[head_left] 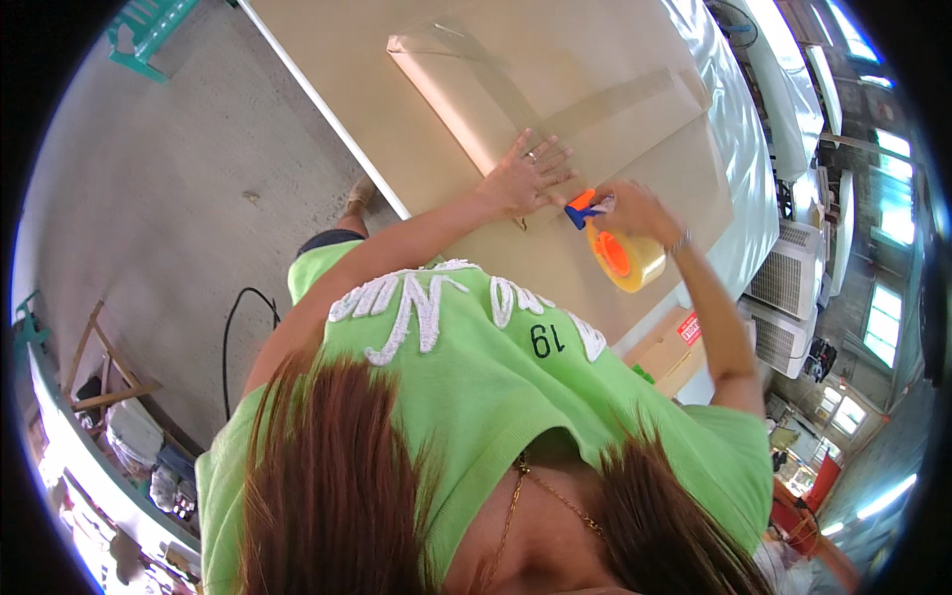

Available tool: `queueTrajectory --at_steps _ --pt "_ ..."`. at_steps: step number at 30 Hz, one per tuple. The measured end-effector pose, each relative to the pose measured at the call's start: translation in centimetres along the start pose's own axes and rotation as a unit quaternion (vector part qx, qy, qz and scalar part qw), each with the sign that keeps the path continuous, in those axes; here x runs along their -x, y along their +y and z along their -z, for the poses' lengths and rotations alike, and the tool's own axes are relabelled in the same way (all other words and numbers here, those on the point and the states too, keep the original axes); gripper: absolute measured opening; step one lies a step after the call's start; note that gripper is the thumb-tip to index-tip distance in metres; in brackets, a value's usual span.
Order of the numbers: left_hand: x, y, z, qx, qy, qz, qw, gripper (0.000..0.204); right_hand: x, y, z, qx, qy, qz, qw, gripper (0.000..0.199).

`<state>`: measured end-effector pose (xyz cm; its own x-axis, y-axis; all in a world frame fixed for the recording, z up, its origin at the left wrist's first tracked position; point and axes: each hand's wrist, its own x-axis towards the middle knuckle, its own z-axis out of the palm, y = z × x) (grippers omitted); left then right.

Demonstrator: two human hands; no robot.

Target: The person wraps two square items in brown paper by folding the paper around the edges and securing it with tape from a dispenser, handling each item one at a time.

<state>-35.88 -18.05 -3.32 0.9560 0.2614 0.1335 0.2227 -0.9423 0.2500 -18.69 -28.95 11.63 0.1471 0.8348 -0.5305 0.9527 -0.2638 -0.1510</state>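
My left hand [531, 177] lies with fingers spread on the near end of a flat brown cardboard package [585, 59]. A ring shows on one of its fingers. My right hand [638, 213] is closed round a tape dispenser [582, 209] with orange and blue parts, just right of the left hand. A wide roll of clear yellowish tape [647, 264] with an orange core sits on the dispenser. Shiny strips of tape [625, 96] run across the package. Whether the dispenser touches the package I cannot tell.
The package rests on a brown-topped table [327, 59] with a white left edge. Shiny plastic sheeting [729, 109] lies along the right. A cardboard box [666, 359] stands near my right forearm. A green plastic stool [149, 38] is on the concrete floor at far left.
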Motion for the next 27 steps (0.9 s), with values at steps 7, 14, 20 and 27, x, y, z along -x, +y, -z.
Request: queueTrajectory --at_steps 7,14,20,27 --pt "-1.6 -3.7 1.1 -0.026 0.007 0.068 0.997 0.062 -2.0 6.4 -1.8 -0.232 -0.470 -0.222 0.822 0.037" --pt "-3.9 -23.5 6.1 -0.126 0.025 0.162 0.978 0.050 17.5 8.0 -14.3 -0.758 0.152 -0.266 0.575 0.040" --pt "-3.1 -27.8 6.2 0.244 0.087 0.159 0.953 0.050 15.0 3.6 -27.8 -0.726 0.572 -0.179 0.338 0.044" --pt "2.1 -33.4 5.7 0.095 0.007 0.070 0.993 0.057 12.3 -3.1 -25.5 -0.280 0.645 -0.459 0.542 0.043"
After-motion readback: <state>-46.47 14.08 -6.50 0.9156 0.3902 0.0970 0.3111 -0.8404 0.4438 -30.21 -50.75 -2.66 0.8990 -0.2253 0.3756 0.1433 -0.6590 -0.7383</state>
